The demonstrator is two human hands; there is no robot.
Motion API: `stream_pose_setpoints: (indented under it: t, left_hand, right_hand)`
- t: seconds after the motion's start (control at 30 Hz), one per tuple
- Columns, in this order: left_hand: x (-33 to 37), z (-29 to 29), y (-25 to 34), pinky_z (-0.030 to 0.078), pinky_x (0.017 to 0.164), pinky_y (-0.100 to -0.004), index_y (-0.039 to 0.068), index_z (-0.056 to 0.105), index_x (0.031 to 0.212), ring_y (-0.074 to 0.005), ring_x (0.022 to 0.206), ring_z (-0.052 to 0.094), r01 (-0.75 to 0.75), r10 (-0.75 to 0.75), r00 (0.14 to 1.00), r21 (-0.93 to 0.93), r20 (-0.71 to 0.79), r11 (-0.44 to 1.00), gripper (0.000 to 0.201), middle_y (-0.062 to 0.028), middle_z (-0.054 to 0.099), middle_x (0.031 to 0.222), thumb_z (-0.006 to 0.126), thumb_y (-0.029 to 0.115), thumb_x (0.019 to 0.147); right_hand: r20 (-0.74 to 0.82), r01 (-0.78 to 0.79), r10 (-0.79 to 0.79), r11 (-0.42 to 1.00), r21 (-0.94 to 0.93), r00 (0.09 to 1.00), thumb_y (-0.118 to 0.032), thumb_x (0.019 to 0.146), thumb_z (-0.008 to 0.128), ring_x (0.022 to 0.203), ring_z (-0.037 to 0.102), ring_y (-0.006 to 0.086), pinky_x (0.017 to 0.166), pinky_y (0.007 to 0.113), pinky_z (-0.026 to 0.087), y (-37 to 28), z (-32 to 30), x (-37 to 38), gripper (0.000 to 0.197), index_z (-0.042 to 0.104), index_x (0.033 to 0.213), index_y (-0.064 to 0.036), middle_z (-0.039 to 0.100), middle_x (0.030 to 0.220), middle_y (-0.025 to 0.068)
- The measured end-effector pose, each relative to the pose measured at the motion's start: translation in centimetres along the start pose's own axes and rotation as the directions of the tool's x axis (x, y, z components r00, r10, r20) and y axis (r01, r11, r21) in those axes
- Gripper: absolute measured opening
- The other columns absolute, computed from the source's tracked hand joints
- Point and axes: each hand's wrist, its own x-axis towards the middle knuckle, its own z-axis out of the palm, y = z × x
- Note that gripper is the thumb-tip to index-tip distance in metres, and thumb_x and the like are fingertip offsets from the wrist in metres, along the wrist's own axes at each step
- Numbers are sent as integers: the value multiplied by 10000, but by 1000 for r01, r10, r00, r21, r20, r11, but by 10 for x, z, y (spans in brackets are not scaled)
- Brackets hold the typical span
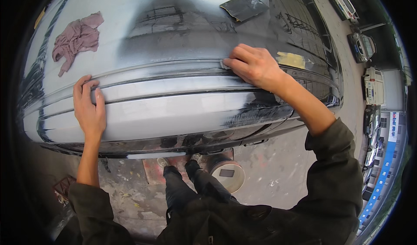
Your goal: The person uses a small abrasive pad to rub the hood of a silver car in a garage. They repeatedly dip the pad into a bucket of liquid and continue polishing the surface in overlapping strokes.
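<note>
A car roof [104, 49] lies in front of me, partly white-grey, partly glossy black, with long grooves along its near side. My right hand [256, 68] is closed in a pinch over a groove. A small grey folded piece of what looks like sandpaper [225, 64] shows at its fingertips, mostly hidden by the fingers. My left hand [89, 108] rests on the roof's near edge at the left, fingers apart, holding nothing. A crumpled pinkish cloth [77, 40] lies beyond it. Farther off, a dark sheet of sandpaper [244, 7] lies on the roof.
A yellowish filler patch [291, 60] marks the roof right of my right hand. Below, a bucket [239, 175] with a phone-like dark rectangle [226, 173] on it stands beside my feet, which are on a reddish board [154, 173]. Several parked vehicles line the far right.
</note>
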Motion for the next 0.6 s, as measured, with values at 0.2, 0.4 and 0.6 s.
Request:
stream_pose_setpoints:
  t: [0.2,0.4,0.6]
  left_hand:
    - [-3,-2,-12,530,995,-396,101,713,1218,-312,1276,626,11,-11,1000,-5,17,1000,233,-85,622,1433,590,194,1042]
    - [-4,3,-15,535,960,-376,102,714,1200,-287,1253,632,44,-44,999,-5,13,999,216,-48,627,1430,596,197,1045]
    - [-4,4,-18,531,961,-377,90,717,1198,-289,1256,629,8,-8,1000,-22,1,1000,214,-65,631,1420,595,176,1044]
  right_hand:
    - [-3,-70,70,997,-26,998,-92,868,736,921,681,210,690,359,587,10,-11,-26,183,744,1040,-153,624,962,4]
    - [104,-519,508,834,189,855,-153,996,726,955,684,337,814,431,554,8,-51,-80,140,703,1100,-63,689,1038,100]
    - [149,-534,515,829,167,844,-246,1016,726,972,663,382,826,454,537,16,-40,-72,219,668,1080,-45,672,1034,131]
